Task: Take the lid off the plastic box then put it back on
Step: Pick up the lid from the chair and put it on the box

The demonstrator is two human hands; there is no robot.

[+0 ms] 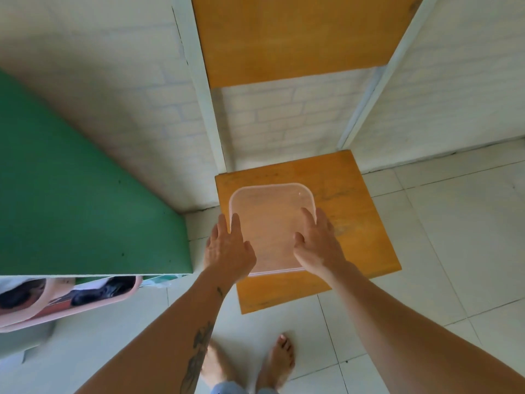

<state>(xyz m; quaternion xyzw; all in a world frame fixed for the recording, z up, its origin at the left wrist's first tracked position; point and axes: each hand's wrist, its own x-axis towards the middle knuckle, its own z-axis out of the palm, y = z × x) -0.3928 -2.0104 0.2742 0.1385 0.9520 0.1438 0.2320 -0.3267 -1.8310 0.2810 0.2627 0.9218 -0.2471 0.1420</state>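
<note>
White brick-patterned wall (pixel 284 120) behind, pale tiled floor (pixel 426 237) below. Against the wall, an orange wooden chair: backrest (pixel 289 38) at top, seat (pixel 363 223) beneath, held between white frame posts (pixel 207 109). Serving as the tabletop here: that seat. On its left half, a clear plastic box (pixel 270 223), square with rounded corners, seen from straight above. Translucent lid (pixel 272 200) apparently lying flat over the box, edges lined up with the rim; whether snapped down, impossible to tell. Nothing visible inside.

Left hand (pixel 227 248) at the box's left edge, fingers straight and slightly spread, index tip over the lid's left margin, the others hanging past the side. Palm down, not closed around anything. Right hand (pixel 318 243) at the box's right edge, fingers loosely spread and pointing forward, thumb stretched inward across the lid's surface, palm over the near right corner. Neither hand clenched; actual contact with the plastic hard to judge from this angle.

Left forearm (pixel 181 331) marked with a dark tattoo. Bare feet (pixel 278 359) on the tiles near the bottom. To the left, a green slab (pixel 71 194), and beneath it a pink-rimmed object (pixel 68 305), blurred.
</note>
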